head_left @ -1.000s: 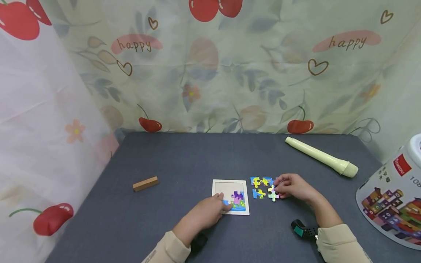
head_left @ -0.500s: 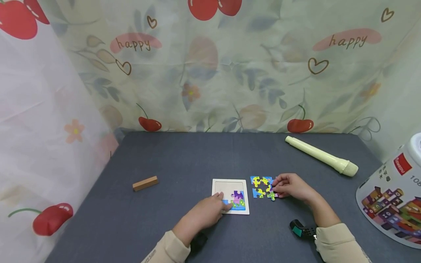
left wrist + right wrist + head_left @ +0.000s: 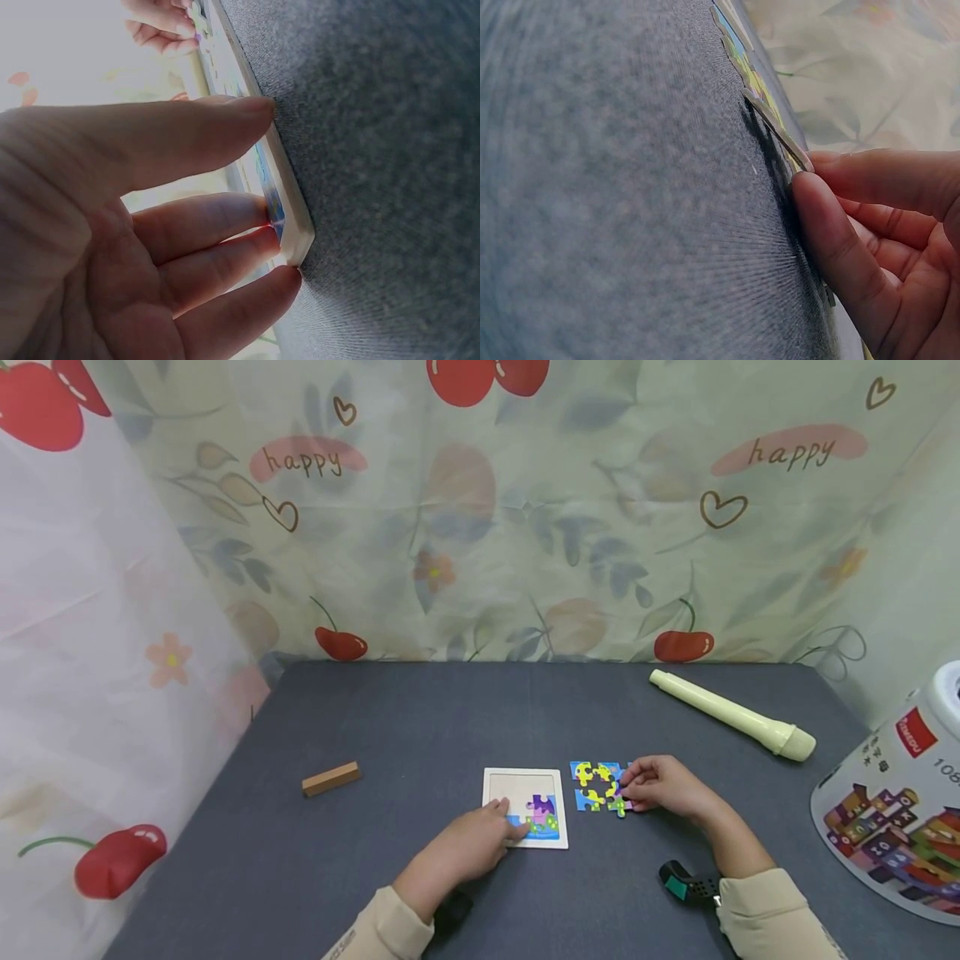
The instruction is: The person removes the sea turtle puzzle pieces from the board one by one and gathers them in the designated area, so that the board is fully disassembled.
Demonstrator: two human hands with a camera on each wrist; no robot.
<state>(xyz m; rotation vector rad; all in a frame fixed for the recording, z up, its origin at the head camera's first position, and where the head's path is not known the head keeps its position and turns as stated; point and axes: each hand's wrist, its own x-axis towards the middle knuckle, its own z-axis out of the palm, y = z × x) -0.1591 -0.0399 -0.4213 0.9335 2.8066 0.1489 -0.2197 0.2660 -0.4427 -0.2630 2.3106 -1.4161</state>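
A square pale wooden puzzle tray (image 3: 517, 783) lies flat in the middle of the table, with purple, green and blue jigsaw pieces (image 3: 543, 821) fitted in its lower part. My left hand (image 3: 468, 843) rests at the tray's lower left corner, fingers extended along the edge and thumb on the near side. To the right of the tray, my right hand (image 3: 663, 789) pinches a jigsaw piece (image 3: 778, 133) between thumb and forefinger; in the right wrist view it tilts close above the table. Several yellow and blue loose pieces (image 3: 582, 773) lie between that hand and the tray.
A small wooden block (image 3: 332, 779) lies to the left. Far right is a cream toy microphone (image 3: 731, 713), and beside it a large white printed tub (image 3: 896, 810). A black strap (image 3: 693, 887) shows by the right sleeve. Patterned curtain (image 3: 480, 527) hangs behind.
My right hand has shifted slightly left with the piece by its fingertips, and more green and purple shows there than the earlier pale tone. The left hand and tray stay put.
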